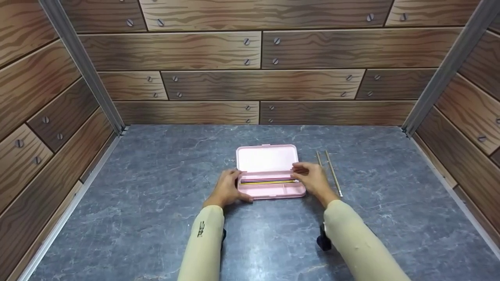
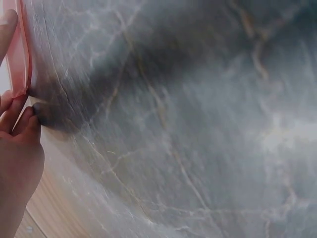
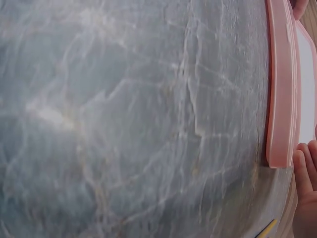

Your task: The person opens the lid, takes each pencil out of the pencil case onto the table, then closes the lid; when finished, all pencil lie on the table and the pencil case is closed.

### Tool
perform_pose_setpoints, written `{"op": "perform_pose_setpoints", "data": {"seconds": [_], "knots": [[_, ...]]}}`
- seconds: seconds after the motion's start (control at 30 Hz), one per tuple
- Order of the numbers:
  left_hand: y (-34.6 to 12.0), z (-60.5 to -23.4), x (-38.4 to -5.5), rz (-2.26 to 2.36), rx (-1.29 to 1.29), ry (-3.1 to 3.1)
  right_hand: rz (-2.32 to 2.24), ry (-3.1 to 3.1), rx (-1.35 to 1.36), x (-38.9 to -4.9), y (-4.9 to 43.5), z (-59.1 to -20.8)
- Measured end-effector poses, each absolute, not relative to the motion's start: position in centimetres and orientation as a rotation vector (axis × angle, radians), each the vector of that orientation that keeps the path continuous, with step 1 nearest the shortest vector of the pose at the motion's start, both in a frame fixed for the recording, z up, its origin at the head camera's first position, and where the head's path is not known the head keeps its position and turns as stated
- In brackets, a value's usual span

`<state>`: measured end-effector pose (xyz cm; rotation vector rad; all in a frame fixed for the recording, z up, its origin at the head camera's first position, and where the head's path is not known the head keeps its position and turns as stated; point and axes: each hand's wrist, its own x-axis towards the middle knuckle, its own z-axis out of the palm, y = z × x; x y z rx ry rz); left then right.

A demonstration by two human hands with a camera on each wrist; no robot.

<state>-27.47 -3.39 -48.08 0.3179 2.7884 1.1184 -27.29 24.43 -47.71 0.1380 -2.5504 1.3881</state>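
Note:
A pink pencil case (image 1: 265, 191) lies unfolded on the table, its lid (image 1: 267, 158) tipped back. Several pencils (image 1: 269, 181), one of them yellow, rest lengthwise in its long compartment. My left hand (image 1: 227, 188) grips the case's left end, thumb at the front corner and fingers farther back. At the right end, my right hand (image 1: 312, 180) reaches over the edge beside the pencil ends, its thumb and fingers apart. In the right wrist view, the right fingers (image 3: 309, 166) look fairly straight against the case's corner.
To the right of the case lie two slim gold-coloured pencils (image 1: 333, 171), partly behind the right hand. The grey marbled table (image 1: 156, 234) is bounded by wood-patterned walls (image 1: 211, 50) at the back and both sides.

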Motion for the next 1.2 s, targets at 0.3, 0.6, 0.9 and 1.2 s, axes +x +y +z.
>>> {"op": "perform_pose_setpoints", "data": {"seconds": [0.3, 0.6, 0.9, 1.2], "knots": [[-3.4, -48.4, -27.3, 1.114, 0.270, 2.774, 1.245, -2.665, 0.232, -27.2, 23.5, -48.1], [-3.5, -48.3, -27.2, 1.146, 0.320, 2.784, 1.095, -2.692, 0.285, -27.3, 23.2, -48.2], [-3.5, -48.2, -27.3, 1.161, 0.313, 2.768, 1.105, -2.683, 0.312, -27.4, 23.3, -48.2], [-3.6, -48.3, -27.3, 1.167, 0.331, 2.777, 1.125, -2.712, 0.327, -27.5, 23.1, -48.2]]}}
